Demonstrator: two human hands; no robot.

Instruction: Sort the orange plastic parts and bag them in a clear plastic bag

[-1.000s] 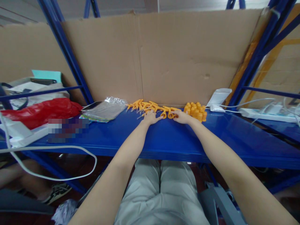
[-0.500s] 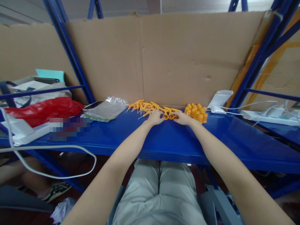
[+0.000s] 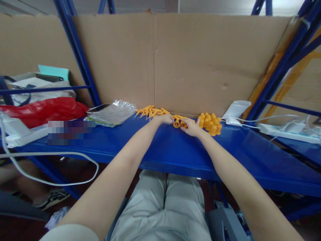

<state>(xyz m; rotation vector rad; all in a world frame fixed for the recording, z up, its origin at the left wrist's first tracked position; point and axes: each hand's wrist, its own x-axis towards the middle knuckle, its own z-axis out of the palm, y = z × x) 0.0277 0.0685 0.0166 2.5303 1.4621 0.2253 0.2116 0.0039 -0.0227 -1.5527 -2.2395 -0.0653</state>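
Orange plastic corkscrews (image 3: 149, 111) with thin metal spirals lie in a pile against the cardboard. My left hand (image 3: 165, 118) rests at the pile's right end, fingers bent and partly hidden; what they hold I cannot make out. Beside its fingertips lie orange corkscrews with round hollow ends (image 3: 177, 124) facing me. My right hand (image 3: 191, 128) has its fingers closed around the rightmost hollow-ended piece, covering part of it. Just right of that hand stands a cluster of short orange plastic cylinders (image 3: 211, 124).
On the blue shelf (image 3: 160, 147), a clear plastic bag (image 3: 112, 115) lies left and a small white bag (image 3: 235, 110) right. Power strips (image 3: 286, 132) and white cables lie at the sides. A red bag (image 3: 50, 110) sits far left; cardboard (image 3: 190, 63) walls the back.
My right hand has shifted slightly left and toward me, over the hollow ends. My left hand's fingers look more drawn in. The camera view has shifted a little.
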